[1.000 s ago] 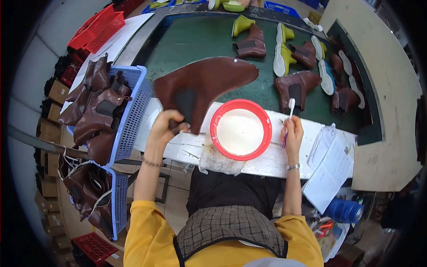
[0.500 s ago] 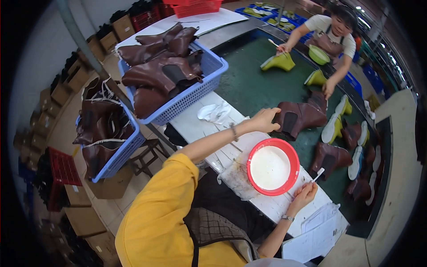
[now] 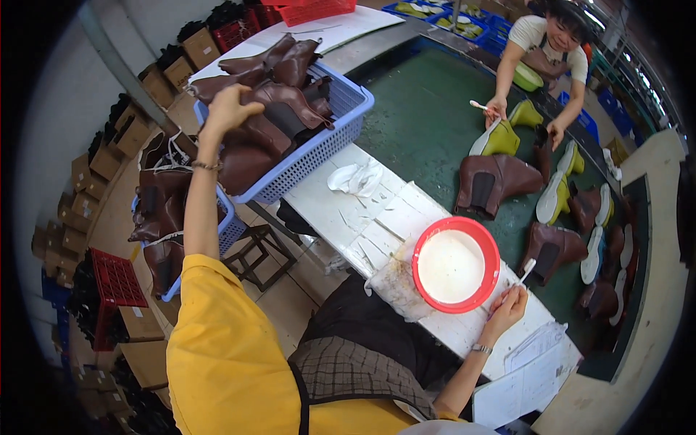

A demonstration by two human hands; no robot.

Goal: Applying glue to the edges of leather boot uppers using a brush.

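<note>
My left hand (image 3: 230, 112) is over the blue basket (image 3: 319, 168) at the upper left, thumb and fingers apart, at the edge of the heaped brown boot uppers (image 3: 279, 98). Whether its fingertips touch the leather is hard to tell. In my right hand (image 3: 507, 312) is a small white-headed brush (image 3: 528, 271), held by its handle. Beside that hand stands a red bowl (image 3: 492, 286) of white liquid (image 3: 451, 265). Beyond the bowl, a brown boot upper (image 3: 489, 183) with a dark elastic panel lies on the green work surface (image 3: 406, 109).
Across the surface a co-worker (image 3: 544, 54) holds a brush and a yellow-green sole (image 3: 496, 138). More soles and boot uppers line the right side. A crumpled white cloth (image 3: 355, 179) and papers (image 3: 533, 377) lie on the white board. A second basket (image 3: 230, 230) stands lower left.
My left hand has left the boot upper on the green surface and swung left to the basket. My right hand keeps the brush. The co-worker's brush hand and sole have come nearer.
</note>
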